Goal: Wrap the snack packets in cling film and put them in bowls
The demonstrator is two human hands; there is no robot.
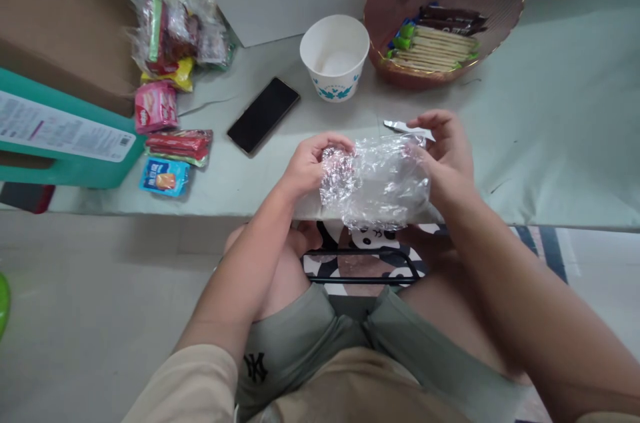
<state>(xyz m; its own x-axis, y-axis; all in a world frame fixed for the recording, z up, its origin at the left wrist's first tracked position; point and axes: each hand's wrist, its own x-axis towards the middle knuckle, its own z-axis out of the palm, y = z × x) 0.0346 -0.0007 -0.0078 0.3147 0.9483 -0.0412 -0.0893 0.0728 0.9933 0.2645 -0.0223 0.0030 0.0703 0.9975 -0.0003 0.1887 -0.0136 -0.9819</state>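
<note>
A crinkled sheet of clear plastic wrap (387, 183) is stretched between my two hands at the table's front edge. My left hand (313, 163) is closed on its left end, where the film is bunched. On the other side, my right hand (447, 153) grips the right end between thumb and fingers. A slim white tool with a grey tip (400, 127) shows just behind the film, beside my right fingertips; whether they touch it I cannot tell. Beyond the film stands a white paper bowl (337, 86) with a teal leaf print.
A dark phone (264, 116) lies left of the bowl. At the back right, a ribbed pink basket (417, 73) holds wrapped sticks and dark packets. Several snack packs, including a blue one (164, 176), lie beside a teal-and-brown carton (65, 136) on the left.
</note>
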